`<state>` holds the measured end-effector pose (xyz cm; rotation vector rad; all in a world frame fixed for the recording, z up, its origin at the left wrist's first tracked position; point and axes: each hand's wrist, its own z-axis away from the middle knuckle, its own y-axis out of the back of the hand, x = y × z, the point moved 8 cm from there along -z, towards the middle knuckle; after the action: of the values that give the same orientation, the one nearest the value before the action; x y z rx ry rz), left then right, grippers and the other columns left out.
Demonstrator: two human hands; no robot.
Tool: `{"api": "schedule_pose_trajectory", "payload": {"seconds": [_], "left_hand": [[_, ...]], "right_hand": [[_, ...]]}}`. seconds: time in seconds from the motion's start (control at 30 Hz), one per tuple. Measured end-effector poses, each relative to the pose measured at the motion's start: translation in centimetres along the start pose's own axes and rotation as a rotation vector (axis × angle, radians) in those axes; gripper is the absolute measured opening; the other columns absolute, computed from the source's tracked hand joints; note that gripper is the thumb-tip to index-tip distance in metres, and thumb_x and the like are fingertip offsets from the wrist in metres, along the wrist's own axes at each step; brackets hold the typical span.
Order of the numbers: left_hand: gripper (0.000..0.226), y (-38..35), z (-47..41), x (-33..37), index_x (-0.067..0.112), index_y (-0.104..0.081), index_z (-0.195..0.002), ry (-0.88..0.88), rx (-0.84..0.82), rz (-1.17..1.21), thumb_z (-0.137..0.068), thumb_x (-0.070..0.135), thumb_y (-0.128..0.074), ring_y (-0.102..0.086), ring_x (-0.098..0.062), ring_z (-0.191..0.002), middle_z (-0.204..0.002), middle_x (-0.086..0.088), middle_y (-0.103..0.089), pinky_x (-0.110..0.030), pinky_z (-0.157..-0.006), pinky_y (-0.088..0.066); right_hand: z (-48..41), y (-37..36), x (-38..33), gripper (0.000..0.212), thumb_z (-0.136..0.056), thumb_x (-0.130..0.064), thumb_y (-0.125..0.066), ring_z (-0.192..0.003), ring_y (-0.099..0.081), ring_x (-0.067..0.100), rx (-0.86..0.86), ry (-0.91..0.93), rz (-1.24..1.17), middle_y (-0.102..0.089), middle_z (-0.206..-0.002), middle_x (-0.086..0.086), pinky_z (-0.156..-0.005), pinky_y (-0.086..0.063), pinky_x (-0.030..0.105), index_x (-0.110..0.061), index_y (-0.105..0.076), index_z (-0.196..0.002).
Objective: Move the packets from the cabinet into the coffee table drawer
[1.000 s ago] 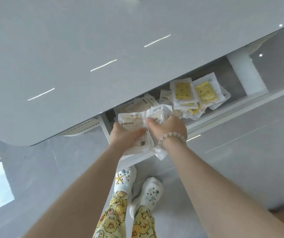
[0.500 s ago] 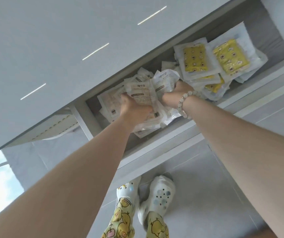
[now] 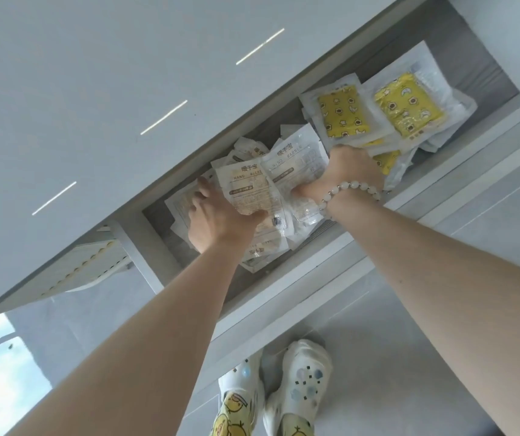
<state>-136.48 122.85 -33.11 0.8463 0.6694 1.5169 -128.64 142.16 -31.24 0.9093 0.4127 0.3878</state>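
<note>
A person bends over a glossy grey coffee table surface (image 3: 95,89), both arms reaching down into its open drawer (image 3: 472,67). The left hand (image 3: 217,218) has its thumb and fingers curled round a white hand-warmer packet (image 3: 249,190), gripping it by the lower edge. The right hand (image 3: 347,171), a pale bead bracelet (image 3: 347,190) on its wrist, closes its thumb and curled fingers on a second white packet (image 3: 296,162), which overlaps the first and touches it along one side. Both held packets sit low in the left-hand half of the drawer, over a loose heap of white packets (image 3: 268,247) lying on the drawer bottom. In the right-hand half of the drawer lie yellow-patterned packets (image 3: 343,111) in clear wrappers, stacked unevenly and just beside the right hand. The surface overhangs the back part of the drawer, hiding whatever lies further in. Below the drawer front, on the grey tiled floor (image 3: 441,309), stand the person's white clogs (image 3: 299,382) with small charms, and trousers (image 3: 233,416) printed with yellow ducks.
</note>
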Motion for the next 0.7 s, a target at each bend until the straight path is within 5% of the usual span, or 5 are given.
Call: {"api": "schedule_pose_trajectory", "payload": {"seconds": [0.1, 0.27, 0.5, 0.7], "left_hand": [[0.118, 0.1, 0.6, -0.4, 0.005, -0.013, -0.146, 0.008, 0.071, 0.004, -0.062, 0.059, -0.078, -0.041, -0.027, -0.129, -0.142, -0.013, -0.035, -0.039, -0.093, -0.045], [0.094, -0.1, 2.0, 0.2, 0.004, -0.023, -0.136, -0.013, 0.153, -0.022, -0.074, 0.055, -0.071, -0.037, -0.026, -0.125, -0.136, -0.012, -0.033, -0.036, -0.100, -0.034], [0.076, 0.7, 4.5, 1.7, 0.008, -0.021, -0.140, -0.107, 0.040, -0.064, -0.084, 0.035, -0.065, -0.033, -0.028, -0.129, -0.139, -0.011, -0.030, -0.036, -0.104, -0.032], [0.054, 7.4, 7.2, 4.2, 0.011, -0.039, -0.135, -0.280, -0.005, -0.321, -0.087, 0.028, -0.055, -0.036, -0.025, -0.127, -0.134, -0.005, -0.044, -0.035, -0.102, -0.034]], "right_hand": [[0.4, 0.7, -0.2, 0.056, -0.072, -0.033, -0.080, -0.101, -0.061, 0.025, 0.093, 0.021, 0.025, -0.061, -0.102, 0.007, -0.059, -0.037, 0.028, -0.009, -0.052, -0.114], [1.6, 2.1, -0.4, 0.072, -0.077, -0.024, -0.077, -0.122, -0.044, 0.026, 0.144, 0.071, 0.133, -0.048, -0.130, 0.012, -0.073, -0.047, 0.035, -0.004, -0.036, -0.133], [3.9, 5.5, -1.1, 0.047, -0.084, -0.023, -0.067, -0.123, -0.039, 0.024, 0.128, 0.130, 0.193, -0.049, -0.125, 0.011, -0.065, -0.039, 0.032, -0.005, -0.048, -0.123], [6.9, 12.0, -2.7, 0.056, -0.087, -0.026, -0.061, -0.125, -0.037, 0.025, 0.146, 0.205, 0.165, -0.046, -0.129, 0.011, -0.084, -0.046, 0.030, -0.004, -0.038, -0.133]]}}
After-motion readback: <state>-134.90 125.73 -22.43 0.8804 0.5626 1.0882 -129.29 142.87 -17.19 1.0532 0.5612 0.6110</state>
